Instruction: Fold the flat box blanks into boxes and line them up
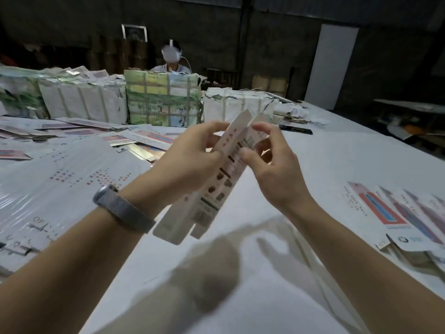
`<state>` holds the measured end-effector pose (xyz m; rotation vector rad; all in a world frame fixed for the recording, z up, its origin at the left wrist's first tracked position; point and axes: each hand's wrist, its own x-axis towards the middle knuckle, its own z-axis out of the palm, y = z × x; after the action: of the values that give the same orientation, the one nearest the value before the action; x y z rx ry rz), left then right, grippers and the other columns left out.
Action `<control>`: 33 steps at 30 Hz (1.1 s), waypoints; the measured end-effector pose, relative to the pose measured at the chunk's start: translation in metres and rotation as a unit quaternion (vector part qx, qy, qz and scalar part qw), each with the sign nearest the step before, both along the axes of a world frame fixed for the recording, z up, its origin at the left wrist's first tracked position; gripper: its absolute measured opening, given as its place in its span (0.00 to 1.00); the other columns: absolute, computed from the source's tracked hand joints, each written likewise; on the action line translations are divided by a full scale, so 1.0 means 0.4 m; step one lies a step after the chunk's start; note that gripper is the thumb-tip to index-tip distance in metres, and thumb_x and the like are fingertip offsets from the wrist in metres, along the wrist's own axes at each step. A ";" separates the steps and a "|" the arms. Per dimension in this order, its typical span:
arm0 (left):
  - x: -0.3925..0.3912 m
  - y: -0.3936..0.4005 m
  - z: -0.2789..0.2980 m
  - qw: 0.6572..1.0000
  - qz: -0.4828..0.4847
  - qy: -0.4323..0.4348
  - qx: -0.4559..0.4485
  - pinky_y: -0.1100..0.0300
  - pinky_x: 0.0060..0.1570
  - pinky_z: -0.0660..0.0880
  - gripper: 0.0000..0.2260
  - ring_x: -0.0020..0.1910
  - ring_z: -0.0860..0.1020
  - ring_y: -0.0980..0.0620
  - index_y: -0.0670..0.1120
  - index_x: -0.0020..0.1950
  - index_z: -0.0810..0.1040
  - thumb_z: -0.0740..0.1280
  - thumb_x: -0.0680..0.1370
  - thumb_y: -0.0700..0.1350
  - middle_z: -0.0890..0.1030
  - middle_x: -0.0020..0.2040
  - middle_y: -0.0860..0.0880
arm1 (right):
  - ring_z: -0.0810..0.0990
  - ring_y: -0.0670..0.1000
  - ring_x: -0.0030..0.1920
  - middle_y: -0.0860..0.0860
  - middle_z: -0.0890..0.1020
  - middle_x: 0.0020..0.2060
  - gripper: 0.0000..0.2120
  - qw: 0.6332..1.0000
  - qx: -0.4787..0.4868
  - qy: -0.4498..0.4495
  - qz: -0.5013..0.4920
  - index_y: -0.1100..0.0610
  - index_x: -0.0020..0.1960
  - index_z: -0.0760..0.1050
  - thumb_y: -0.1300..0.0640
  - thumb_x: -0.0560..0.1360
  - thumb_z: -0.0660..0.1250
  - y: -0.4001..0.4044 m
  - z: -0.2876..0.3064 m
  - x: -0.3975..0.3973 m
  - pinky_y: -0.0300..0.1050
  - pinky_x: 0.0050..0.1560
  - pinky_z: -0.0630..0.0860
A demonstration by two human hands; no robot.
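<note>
A long white box blank [212, 196] with dark printed marks hangs in the air above the white table [301, 169], tilted from lower left to upper right. My left hand [190, 162] grips its left edge near the middle, fingers curled round it. My right hand [269, 162] pinches its right edge near the upper end, thumb on the printed face. Both end flaps stick out past my hands. A row of folded boxes [399, 213] with red and blue prints lies at the right edge of the table.
A plastic-wrapped pile of flat blanks [48, 189] lies at the left, with loose blanks [144, 138] scattered behind it. Strapped bundles [163, 102] stand along the far side. A person wearing a headset [171, 56] sits behind them.
</note>
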<state>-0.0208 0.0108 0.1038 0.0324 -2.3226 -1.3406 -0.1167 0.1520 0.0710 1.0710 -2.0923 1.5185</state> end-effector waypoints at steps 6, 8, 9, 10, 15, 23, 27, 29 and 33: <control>-0.007 0.041 -0.023 0.940 -0.123 -0.019 0.316 0.55 0.40 0.82 0.17 0.41 0.85 0.50 0.53 0.63 0.77 0.62 0.81 0.34 0.86 0.46 0.46 | 0.76 0.46 0.35 0.47 0.73 0.37 0.20 0.997 -0.072 -0.016 -0.007 0.44 0.66 0.69 0.51 0.75 0.66 0.013 0.027 0.005 0.44 0.37 0.80; -0.016 0.047 -0.032 0.923 -0.172 -0.034 0.343 0.55 0.41 0.81 0.16 0.42 0.84 0.50 0.57 0.63 0.76 0.60 0.83 0.38 0.86 0.47 0.45 | 0.74 0.46 0.35 0.46 0.71 0.36 0.20 0.998 -0.065 -0.017 -0.012 0.46 0.67 0.71 0.51 0.75 0.66 0.016 0.030 0.005 0.47 0.38 0.80; -0.020 0.048 -0.038 0.926 -0.180 -0.032 0.330 0.55 0.43 0.81 0.15 0.42 0.84 0.52 0.57 0.63 0.75 0.59 0.83 0.39 0.85 0.47 0.46 | 0.73 0.45 0.34 0.44 0.71 0.34 0.20 0.998 -0.063 -0.019 -0.006 0.46 0.67 0.72 0.51 0.75 0.65 0.016 0.031 0.006 0.44 0.36 0.79; -0.024 0.052 -0.043 0.930 -0.183 -0.024 0.317 0.56 0.45 0.79 0.15 0.42 0.83 0.54 0.57 0.63 0.75 0.57 0.83 0.40 0.85 0.46 0.49 | 0.73 0.43 0.34 0.42 0.72 0.33 0.20 0.998 -0.065 -0.025 0.008 0.45 0.67 0.72 0.50 0.75 0.65 0.015 0.030 0.009 0.41 0.35 0.78; -0.030 0.069 -0.083 0.923 -0.214 -0.041 0.317 0.47 0.57 0.79 0.19 0.59 0.81 0.45 0.68 0.67 0.74 0.64 0.76 0.62 0.76 0.67 0.50 | 0.79 0.39 0.37 0.38 0.78 0.35 0.15 0.983 -0.095 -0.113 0.110 0.36 0.63 0.70 0.41 0.77 0.57 0.008 0.032 0.021 0.34 0.34 0.75; -0.031 0.063 -0.092 0.966 -0.036 0.101 0.234 0.61 0.40 0.82 0.38 0.48 0.85 0.57 0.60 0.72 0.69 0.80 0.66 0.46 0.81 0.56 0.52 | 0.84 0.45 0.48 0.31 0.79 0.48 0.24 0.995 -0.037 -0.059 0.077 0.37 0.71 0.65 0.60 0.81 0.61 0.022 0.036 0.012 0.42 0.40 0.83; -0.032 0.052 -0.087 0.969 -0.047 0.115 0.215 0.52 0.47 0.82 0.27 0.51 0.85 0.48 0.48 0.68 0.76 0.75 0.69 0.39 0.85 0.52 0.46 | 0.80 0.47 0.42 0.45 0.79 0.45 0.21 0.998 0.053 0.042 -0.015 0.43 0.71 0.71 0.51 0.79 0.64 0.019 0.031 0.012 0.48 0.46 0.81; -0.029 0.054 -0.089 0.961 -0.069 0.093 0.251 0.49 0.47 0.81 0.18 0.48 0.85 0.46 0.50 0.59 0.80 0.70 0.69 0.40 0.86 0.49 0.45 | 0.77 0.46 0.42 0.47 0.76 0.45 0.20 0.995 0.051 0.077 -0.045 0.44 0.71 0.72 0.50 0.79 0.65 0.021 0.030 0.009 0.46 0.47 0.78; -0.026 0.053 -0.087 0.939 -0.157 0.022 0.305 0.48 0.44 0.83 0.24 0.47 0.85 0.46 0.57 0.62 0.77 0.63 0.69 0.38 0.85 0.49 0.47 | 0.72 0.44 0.39 0.48 0.72 0.40 0.19 0.993 0.013 0.104 -0.053 0.46 0.69 0.75 0.48 0.78 0.65 0.026 0.041 0.007 0.36 0.42 0.72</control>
<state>-0.0311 0.0319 0.0688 -0.1802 -1.8379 -2.1529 -0.1139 0.1625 0.0875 1.0591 -1.9973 1.2757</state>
